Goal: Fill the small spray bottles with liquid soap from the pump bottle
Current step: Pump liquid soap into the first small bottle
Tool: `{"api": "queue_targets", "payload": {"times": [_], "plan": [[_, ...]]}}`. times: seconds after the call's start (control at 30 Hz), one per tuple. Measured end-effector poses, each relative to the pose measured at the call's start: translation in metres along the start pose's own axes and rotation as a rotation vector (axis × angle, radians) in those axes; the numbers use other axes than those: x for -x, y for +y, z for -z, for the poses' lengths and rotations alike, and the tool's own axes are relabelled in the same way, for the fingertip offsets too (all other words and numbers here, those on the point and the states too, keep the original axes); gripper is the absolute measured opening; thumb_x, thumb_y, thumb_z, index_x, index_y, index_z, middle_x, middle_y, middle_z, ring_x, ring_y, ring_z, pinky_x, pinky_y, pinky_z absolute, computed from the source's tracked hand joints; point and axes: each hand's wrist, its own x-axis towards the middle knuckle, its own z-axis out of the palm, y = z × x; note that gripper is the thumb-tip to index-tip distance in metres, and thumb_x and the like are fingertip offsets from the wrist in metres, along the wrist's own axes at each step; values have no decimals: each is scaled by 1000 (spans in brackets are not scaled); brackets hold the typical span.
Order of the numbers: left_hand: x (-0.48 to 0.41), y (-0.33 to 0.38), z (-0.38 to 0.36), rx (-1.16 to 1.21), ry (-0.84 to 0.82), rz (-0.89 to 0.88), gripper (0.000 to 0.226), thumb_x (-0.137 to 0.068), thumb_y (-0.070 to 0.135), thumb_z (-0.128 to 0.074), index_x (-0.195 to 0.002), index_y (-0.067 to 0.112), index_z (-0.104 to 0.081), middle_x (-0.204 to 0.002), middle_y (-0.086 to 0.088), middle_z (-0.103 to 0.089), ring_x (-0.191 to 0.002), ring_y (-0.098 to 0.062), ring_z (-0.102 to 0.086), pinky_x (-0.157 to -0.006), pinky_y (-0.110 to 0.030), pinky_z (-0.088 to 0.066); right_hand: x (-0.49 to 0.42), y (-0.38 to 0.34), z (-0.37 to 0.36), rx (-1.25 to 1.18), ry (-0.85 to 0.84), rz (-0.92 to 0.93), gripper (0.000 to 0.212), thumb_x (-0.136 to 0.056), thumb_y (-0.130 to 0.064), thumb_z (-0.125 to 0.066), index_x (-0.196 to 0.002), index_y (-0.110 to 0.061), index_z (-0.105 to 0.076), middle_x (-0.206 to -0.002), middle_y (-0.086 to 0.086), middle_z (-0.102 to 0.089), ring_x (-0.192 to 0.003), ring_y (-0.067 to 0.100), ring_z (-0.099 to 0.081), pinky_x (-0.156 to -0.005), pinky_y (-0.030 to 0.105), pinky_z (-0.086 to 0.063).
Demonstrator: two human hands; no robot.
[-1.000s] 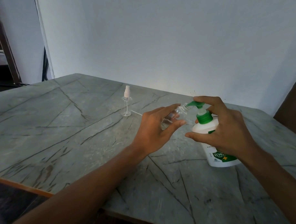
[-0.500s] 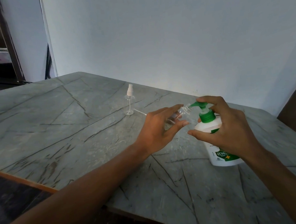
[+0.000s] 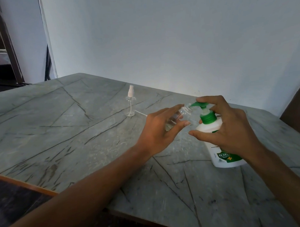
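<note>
My left hand pinched the small clear bottle between thumb and fingers, tilted, its open threaded neck at the green spout of the white pump bottle standing on the marble table. My right hand curled over the pump head. A capped spray bottle stood well behind.

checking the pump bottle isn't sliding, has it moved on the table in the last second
No. The pump bottle still stands where the same dark vein in the table meets its base. Only the camera shifted.
</note>
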Motion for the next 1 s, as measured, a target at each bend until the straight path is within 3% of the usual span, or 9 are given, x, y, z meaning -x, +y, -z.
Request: {"api": "queue_targets", "payload": {"times": [0.13, 0.27, 0.4, 0.5, 0.7, 0.9, 1.0], "plan": [[2, 0, -2, -14, -24, -22, 49, -85, 32, -72, -125, 6, -62, -96, -1, -72, -80, -5, -66, -71, -13, -53, 0, 2, -1, 3, 23, -15, 71, -59, -54, -81, -119, -44, -43, -105, -12, -65, -88, 11, -64, -76, 15, -48], [3, -1, -3, -17, -30, -36, 48, -85, 31, -72, -124, 5, -62, -95, -2, -72, -79, -5, -65, -72, -8, -49, -1, 3, -1, -10, 28, -37, 71, -59, -49, -86, -116, -41, -45, -105, -9, -67, -91, 12, -66, -79, 23, -53], [2, 0, -3, -14, -19, -29, 49, -86, 33, -70, -125, 6, -61, -96, -2, -72, -79, -4, -65, -71, -11, -53, 0, 1, 0, -2, 23, -17, 74, -60, -55, -82, -123, -43, -44, -107, -11, -66, -88, 10, -65, -77, 31, -57], [0, 1, -2, -23, -1, -18, 51, -87, 38, -67, -127, 8, -60, -99, -2, -72, -80, -5, -66, -71, -17, -55, 4, 1, 1, 33, 17, -11, 81, -63, -58, -78, -134, -45, -40, -112, -13, -65, -89, 10, -65, -80, 28, -55], [-1, 2, -1, -32, -1, -9, 49, -87, 34, -69, -127, 8, -60, -98, -1, -72, -81, -2, -63, -73, -10, -51, 6, 3, 2, 94, -4, 4, 96, -61, -69, -78, -142, -45, -34, -113, -16, -64, -91, 6, -62, -84, 15, -46], [-1, 3, -1, -36, 8, -17, 49, -87, 37, -67, -126, 8, -61, -97, 1, -71, -79, -3, -64, -72, -11, -52, 3, 1, 0, 26, 7, -2, 88, -58, -53, -85, -133, -47, -38, -110, -16, -64, -89, 11, -65, -80, 32, -57], [0, 3, 0, -43, 13, -17, 49, -87, 38, -67, -126, 8, -61, -96, 1, -71, -79, -4, -63, -71, -11, -51, 2, 0, -1, 3, 7, 1, 86, -59, -47, -88, -130, -44, -41, -106, -12, -67, -88, 11, -66, -79, 33, -57]]}}
